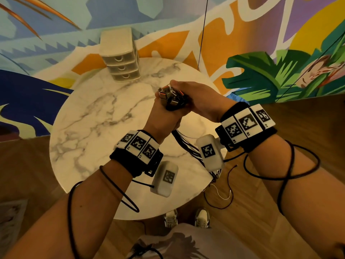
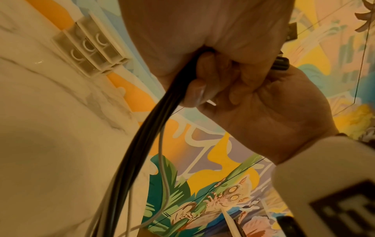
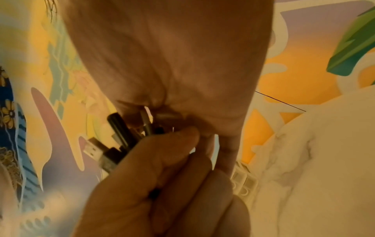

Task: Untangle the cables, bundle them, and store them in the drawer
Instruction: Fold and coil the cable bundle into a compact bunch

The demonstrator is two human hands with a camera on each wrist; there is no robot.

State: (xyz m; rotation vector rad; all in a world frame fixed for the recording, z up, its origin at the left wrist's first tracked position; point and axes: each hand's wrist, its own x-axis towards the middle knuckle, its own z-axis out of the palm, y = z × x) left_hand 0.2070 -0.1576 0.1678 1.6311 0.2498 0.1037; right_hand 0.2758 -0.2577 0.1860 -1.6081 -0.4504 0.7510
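A bundle of black and white cables stands upright between both hands above the marble table, its USB plugs sticking out on top. My left hand grips the bundle from below. My right hand closes round the plug ends from the right. Below the hands the cable strands hang past the table's near edge to the floor. In the left wrist view the black cables run down out of the fist. The right wrist view shows the plugs poking out between both hands. The drawer unit stands at the table's far side, its three drawers closed.
A thin black cord hangs in front of the painted wall behind the table. Loose cable ends lie on the wooden floor by my shoes. Black sensor leads loop round both forearms.
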